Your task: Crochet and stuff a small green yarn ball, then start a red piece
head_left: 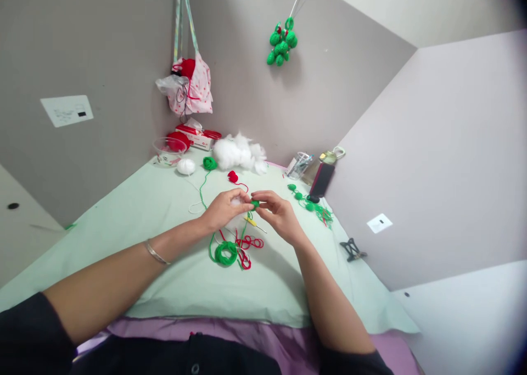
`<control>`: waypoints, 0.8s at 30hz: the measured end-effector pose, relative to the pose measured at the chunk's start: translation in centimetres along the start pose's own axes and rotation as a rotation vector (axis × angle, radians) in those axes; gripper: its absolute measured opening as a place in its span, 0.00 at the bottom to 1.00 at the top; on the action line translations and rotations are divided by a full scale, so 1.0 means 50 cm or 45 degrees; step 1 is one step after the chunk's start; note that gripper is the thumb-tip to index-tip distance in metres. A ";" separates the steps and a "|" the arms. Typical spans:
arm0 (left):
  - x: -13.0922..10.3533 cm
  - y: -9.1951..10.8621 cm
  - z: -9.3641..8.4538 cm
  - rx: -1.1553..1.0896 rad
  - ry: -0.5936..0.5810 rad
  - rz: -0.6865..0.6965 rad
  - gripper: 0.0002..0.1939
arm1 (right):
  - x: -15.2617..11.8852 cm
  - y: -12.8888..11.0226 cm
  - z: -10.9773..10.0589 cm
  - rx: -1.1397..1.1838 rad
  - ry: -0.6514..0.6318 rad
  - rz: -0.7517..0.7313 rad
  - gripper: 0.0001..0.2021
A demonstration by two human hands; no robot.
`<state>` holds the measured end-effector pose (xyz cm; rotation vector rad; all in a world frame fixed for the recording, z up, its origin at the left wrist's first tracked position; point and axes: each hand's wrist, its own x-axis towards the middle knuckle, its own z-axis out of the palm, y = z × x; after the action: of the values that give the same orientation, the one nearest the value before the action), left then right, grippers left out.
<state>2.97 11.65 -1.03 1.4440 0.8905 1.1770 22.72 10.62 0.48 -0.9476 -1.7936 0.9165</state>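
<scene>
Between the fingertips of both hands is a small green crocheted piece (255, 204). My left hand (228, 206) pinches its left side, and a tuft of white stuffing (236, 201) shows by the fingers. My right hand (280, 214) grips the piece from the right with thumb and fingers. Below the hands lies a crochet hook with a yellow handle (250, 220). Nearer to me, a coil of green yarn (226, 253) rests beside loose loops of red yarn (251, 242). A green strand hangs down from the piece.
White stuffing (236, 152) is heaped at the back, with a green yarn ball (209, 163), a white yarn ball (186, 167) and a small red one (233, 177) nearby. Green crocheted pieces (309, 206) and a phone (322, 180) are on the right. A claw clip (352, 250) lies further right.
</scene>
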 end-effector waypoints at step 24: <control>0.012 -0.012 -0.001 -0.354 0.112 -0.307 0.12 | 0.003 0.003 0.045 0.093 0.295 0.023 0.19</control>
<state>3.12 12.33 -1.52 1.0381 0.8943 1.1375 20.61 10.38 -0.36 -0.9826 -1.5483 0.8414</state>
